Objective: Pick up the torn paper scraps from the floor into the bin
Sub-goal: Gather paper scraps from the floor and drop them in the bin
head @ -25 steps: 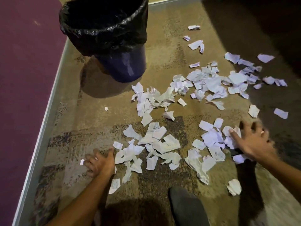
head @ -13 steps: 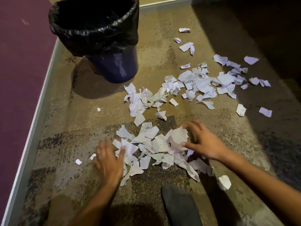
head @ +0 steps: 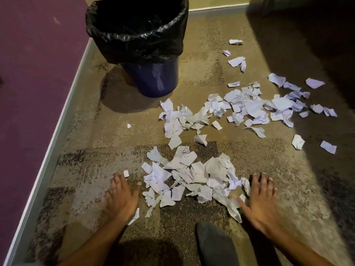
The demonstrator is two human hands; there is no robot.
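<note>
We hold nothing: left hand point(head: 123, 196) and right hand point(head: 259, 198) lie flat, fingers spread, flanking the near heap of paper scraps point(head: 192, 179); contact looks likely but blurred. More scraps lie beyond, beside the black-lined bin point(head: 138, 43).

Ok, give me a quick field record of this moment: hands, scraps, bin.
left hand: open, flat on the carpet, left of the near pile
right hand: open, flat, at the near pile's right edge
near pile: scraps heaped between the hands
far scraps: scattered right of the bin
bin: upright, black liner, contents not visible
</note>
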